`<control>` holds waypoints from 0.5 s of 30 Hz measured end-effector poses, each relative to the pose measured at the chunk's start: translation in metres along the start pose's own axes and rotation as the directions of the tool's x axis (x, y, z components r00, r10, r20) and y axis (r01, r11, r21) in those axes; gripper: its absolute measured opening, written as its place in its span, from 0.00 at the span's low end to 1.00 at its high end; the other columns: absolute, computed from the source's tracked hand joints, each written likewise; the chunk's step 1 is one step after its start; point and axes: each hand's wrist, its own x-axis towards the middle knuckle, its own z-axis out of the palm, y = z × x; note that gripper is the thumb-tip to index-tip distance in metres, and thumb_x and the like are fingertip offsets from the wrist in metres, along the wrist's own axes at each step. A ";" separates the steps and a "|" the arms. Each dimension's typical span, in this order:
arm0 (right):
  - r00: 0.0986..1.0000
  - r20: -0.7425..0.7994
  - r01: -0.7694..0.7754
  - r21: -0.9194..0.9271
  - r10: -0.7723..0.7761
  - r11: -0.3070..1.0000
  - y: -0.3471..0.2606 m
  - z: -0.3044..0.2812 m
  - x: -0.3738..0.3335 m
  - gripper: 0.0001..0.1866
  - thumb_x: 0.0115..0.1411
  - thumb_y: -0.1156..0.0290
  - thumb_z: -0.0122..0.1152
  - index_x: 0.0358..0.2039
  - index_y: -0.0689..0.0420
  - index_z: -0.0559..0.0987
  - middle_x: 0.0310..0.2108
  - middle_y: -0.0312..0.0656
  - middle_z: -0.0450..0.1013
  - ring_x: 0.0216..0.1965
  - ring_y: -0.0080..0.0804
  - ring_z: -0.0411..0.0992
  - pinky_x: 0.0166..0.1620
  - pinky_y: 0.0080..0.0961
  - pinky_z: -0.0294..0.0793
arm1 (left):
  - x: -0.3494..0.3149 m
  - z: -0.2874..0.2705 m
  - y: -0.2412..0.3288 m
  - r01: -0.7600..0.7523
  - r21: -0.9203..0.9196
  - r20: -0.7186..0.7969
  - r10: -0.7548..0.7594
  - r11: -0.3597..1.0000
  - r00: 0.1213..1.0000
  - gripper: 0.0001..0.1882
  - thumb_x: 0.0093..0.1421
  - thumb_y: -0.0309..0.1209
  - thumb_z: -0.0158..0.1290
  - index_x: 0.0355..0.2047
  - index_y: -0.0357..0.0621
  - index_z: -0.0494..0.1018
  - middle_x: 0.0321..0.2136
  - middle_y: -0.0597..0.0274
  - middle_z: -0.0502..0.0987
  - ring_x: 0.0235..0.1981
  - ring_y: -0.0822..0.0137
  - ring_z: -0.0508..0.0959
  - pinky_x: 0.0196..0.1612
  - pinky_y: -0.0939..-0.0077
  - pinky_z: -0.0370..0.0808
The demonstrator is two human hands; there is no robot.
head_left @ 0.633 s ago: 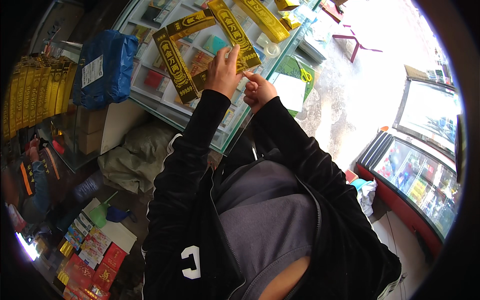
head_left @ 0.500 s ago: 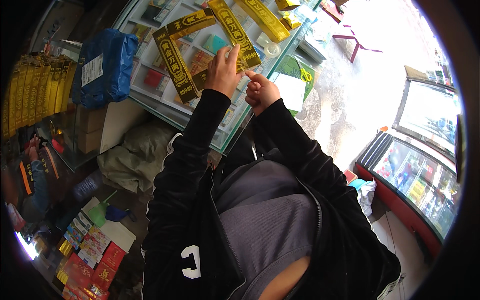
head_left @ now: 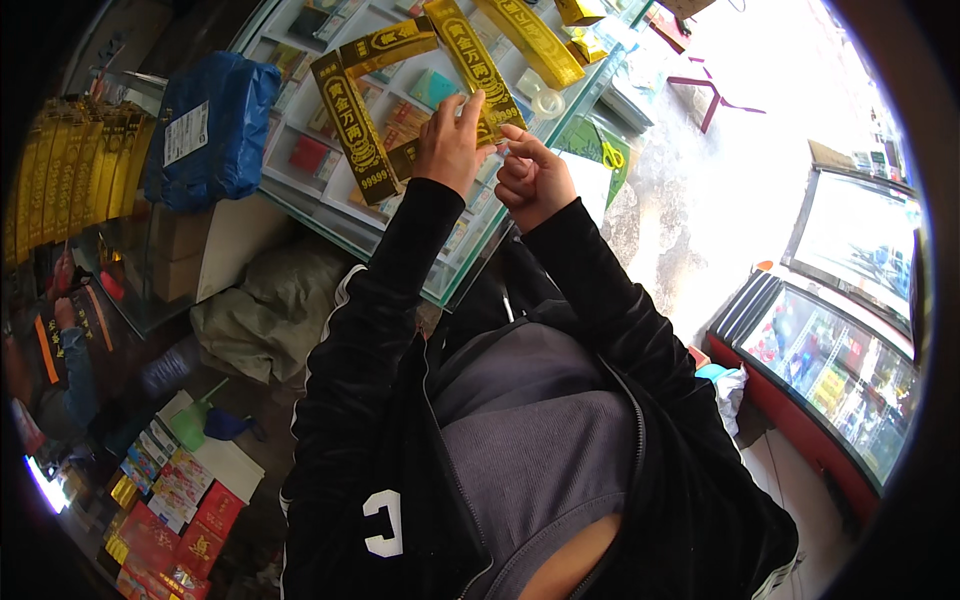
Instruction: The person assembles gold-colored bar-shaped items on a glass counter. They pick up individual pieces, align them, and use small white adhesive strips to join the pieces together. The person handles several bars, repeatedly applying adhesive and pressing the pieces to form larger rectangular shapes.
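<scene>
Just inside the near glass edge of the worktop (head_left: 330,224), the right hand (head_left: 537,178) is curled, its thumb and forefinger at the near right corner of the gold frame (head_left: 350,125); whether they pinch anything small, I cannot tell. To its left, the left hand (head_left: 450,145) grasps that same corner, fingers draped over the right strip (head_left: 468,62). Good handling probably calls for even left-hand pressure that keeps the corner square, with only light fingertip force from the right so the strip does not crease. The frame lies over the glass: long, straight-sided pieces, apparently card, with dark printed faces and shiny gold edges. Beneath the smooth glass sit a red packet (head_left: 308,154) and a teal packet (head_left: 433,88). Farther right are a round translucent roll (head_left: 549,103) and another glossy gold strip (head_left: 535,45).
</scene>
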 end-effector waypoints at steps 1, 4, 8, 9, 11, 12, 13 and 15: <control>1.000 -0.002 0.008 0.008 -0.008 1.000 0.003 0.000 0.002 0.19 0.58 0.75 0.50 0.51 0.54 0.68 0.16 0.28 0.55 0.12 0.18 0.48 0.17 0.18 0.50 | 0.000 0.000 0.000 0.003 -0.004 0.003 -0.003 1.000 1.000 0.42 0.47 0.32 0.68 0.61 0.48 0.62 0.52 0.51 0.66 0.52 0.50 0.71 0.55 0.57 0.67; 1.000 -0.003 0.006 0.066 -0.005 0.998 0.012 0.000 0.006 0.19 0.59 0.76 0.48 0.52 0.54 0.68 0.16 0.28 0.54 0.12 0.18 0.47 0.17 0.18 0.50 | 0.000 -0.001 0.000 0.010 0.008 0.002 -0.010 1.000 1.000 0.41 0.47 0.32 0.68 0.61 0.48 0.62 0.52 0.52 0.66 0.52 0.50 0.71 0.54 0.58 0.68; 1.000 0.025 -0.005 0.103 0.003 0.995 0.019 0.001 0.010 0.20 0.60 0.77 0.46 0.54 0.53 0.67 0.15 0.28 0.53 0.11 0.19 0.47 0.17 0.19 0.50 | 0.000 -0.001 0.000 -0.003 0.023 -0.011 0.004 1.000 1.000 0.40 0.48 0.31 0.67 0.61 0.49 0.62 0.52 0.53 0.66 0.51 0.51 0.71 0.53 0.58 0.69; 1.000 0.023 -0.003 0.107 0.001 0.994 0.021 0.000 0.010 0.20 0.60 0.77 0.45 0.54 0.53 0.67 0.15 0.28 0.52 0.12 0.19 0.47 0.17 0.19 0.50 | 0.000 -0.001 0.000 -0.001 0.024 -0.010 0.001 1.000 1.000 0.39 0.48 0.31 0.67 0.61 0.49 0.62 0.53 0.53 0.66 0.51 0.51 0.71 0.53 0.58 0.70; 1.000 0.011 -0.001 0.108 -0.001 0.994 0.023 -0.001 0.010 0.21 0.60 0.77 0.45 0.55 0.53 0.67 0.15 0.28 0.52 0.12 0.19 0.47 0.17 0.19 0.50 | 0.000 -0.001 0.000 -0.002 0.034 -0.013 0.003 0.999 1.000 0.39 0.48 0.31 0.66 0.61 0.49 0.62 0.53 0.53 0.66 0.51 0.51 0.71 0.53 0.59 0.70; 1.000 0.016 -0.006 0.114 0.004 0.993 0.024 -0.001 0.009 0.22 0.60 0.77 0.45 0.56 0.53 0.67 0.14 0.28 0.51 0.12 0.19 0.47 0.17 0.19 0.50 | 0.000 -0.001 0.000 -0.007 0.041 -0.016 0.007 0.999 1.000 0.39 0.49 0.31 0.66 0.60 0.49 0.62 0.53 0.53 0.66 0.51 0.51 0.71 0.53 0.59 0.70; 1.000 0.011 -0.011 0.120 0.010 0.993 0.026 -0.001 0.009 0.22 0.60 0.77 0.45 0.56 0.53 0.66 0.14 0.28 0.51 0.12 0.19 0.47 0.17 0.19 0.50 | 0.000 -0.001 0.000 -0.011 0.048 -0.019 0.012 0.999 1.000 0.39 0.49 0.31 0.66 0.60 0.49 0.63 0.53 0.54 0.66 0.51 0.51 0.71 0.53 0.59 0.70; 1.000 0.007 -0.019 0.132 0.019 0.991 0.027 -0.002 0.008 0.22 0.60 0.77 0.45 0.57 0.53 0.66 0.14 0.28 0.51 0.12 0.19 0.47 0.17 0.19 0.50 | 0.000 -0.001 0.000 -0.008 0.050 -0.017 0.008 0.999 1.000 0.38 0.49 0.31 0.66 0.60 0.49 0.63 0.53 0.54 0.66 0.51 0.51 0.71 0.53 0.59 0.70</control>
